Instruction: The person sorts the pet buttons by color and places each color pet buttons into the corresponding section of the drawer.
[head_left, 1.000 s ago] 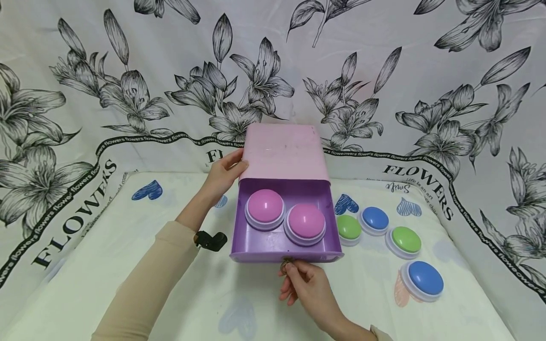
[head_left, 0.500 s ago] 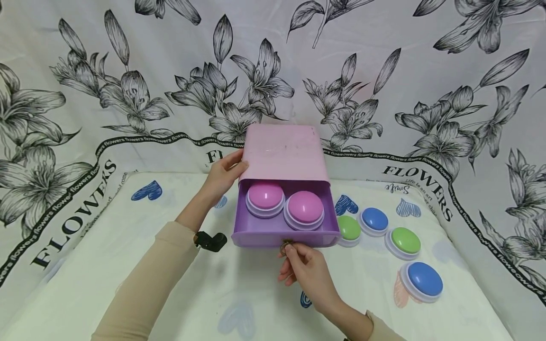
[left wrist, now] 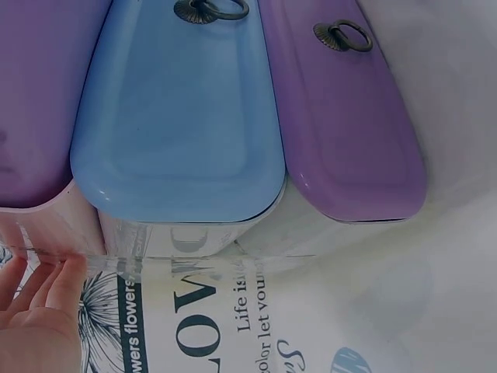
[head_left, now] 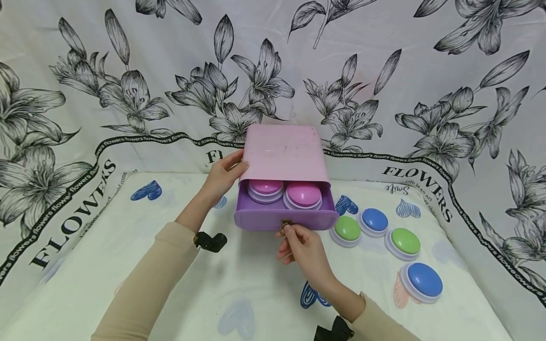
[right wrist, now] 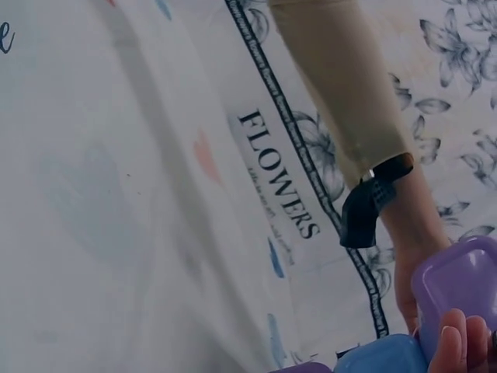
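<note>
I have the right hand [head_left: 304, 246] pinching the ring pull [head_left: 286, 221] of the purple drawer [head_left: 260, 220], which sits partway out of the pink casing [head_left: 285, 154]. The left hand [head_left: 223, 173] rests extended fingers against the casing's left side. I'd brace there, slide the drawer straight and level, and watch the pink domed buttons [head_left: 304, 194] for catching overhead.
</note>
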`<action>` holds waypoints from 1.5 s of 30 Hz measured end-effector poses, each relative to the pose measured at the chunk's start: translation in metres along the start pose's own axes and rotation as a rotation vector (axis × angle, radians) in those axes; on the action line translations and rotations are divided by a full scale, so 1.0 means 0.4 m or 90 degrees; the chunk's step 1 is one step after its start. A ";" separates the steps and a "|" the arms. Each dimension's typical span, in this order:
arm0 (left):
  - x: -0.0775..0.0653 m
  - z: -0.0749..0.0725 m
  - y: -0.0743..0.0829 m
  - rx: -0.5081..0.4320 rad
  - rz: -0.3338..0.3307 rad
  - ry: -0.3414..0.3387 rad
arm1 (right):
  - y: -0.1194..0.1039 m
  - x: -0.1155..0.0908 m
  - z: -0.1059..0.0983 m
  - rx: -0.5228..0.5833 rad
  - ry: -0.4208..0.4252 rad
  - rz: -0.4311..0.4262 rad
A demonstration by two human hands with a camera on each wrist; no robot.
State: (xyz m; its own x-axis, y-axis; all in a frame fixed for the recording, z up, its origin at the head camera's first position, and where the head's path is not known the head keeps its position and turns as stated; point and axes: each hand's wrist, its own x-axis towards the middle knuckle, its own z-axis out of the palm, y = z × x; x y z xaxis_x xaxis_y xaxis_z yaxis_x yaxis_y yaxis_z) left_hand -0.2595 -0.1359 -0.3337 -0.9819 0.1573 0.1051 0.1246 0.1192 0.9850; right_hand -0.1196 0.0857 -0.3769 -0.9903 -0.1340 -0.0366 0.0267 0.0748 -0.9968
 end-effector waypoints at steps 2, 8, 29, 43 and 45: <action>0.000 0.000 -0.001 0.003 -0.001 0.001 | -0.002 0.012 0.000 0.006 0.001 -0.002; 0.002 -0.002 -0.004 0.001 -0.005 0.001 | -0.008 0.044 0.007 0.012 0.012 -0.004; -0.033 0.008 0.052 -0.006 -0.006 -0.012 | -0.024 0.122 0.010 0.009 0.029 -0.006; -0.035 0.008 0.056 -0.005 -0.012 -0.016 | -0.046 0.147 0.008 0.021 0.020 0.000; -0.037 0.008 0.058 -0.005 -0.015 -0.015 | -0.043 0.154 0.006 0.021 0.018 0.007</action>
State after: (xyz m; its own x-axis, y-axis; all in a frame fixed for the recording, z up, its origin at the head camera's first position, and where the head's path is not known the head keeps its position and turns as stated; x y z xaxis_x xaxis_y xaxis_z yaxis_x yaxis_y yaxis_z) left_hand -0.2418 -0.1323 -0.3129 -0.9809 0.1775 0.0792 0.1008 0.1157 0.9882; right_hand -0.1806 0.0737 -0.3620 -0.9933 -0.1055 -0.0464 0.0421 0.0431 -0.9982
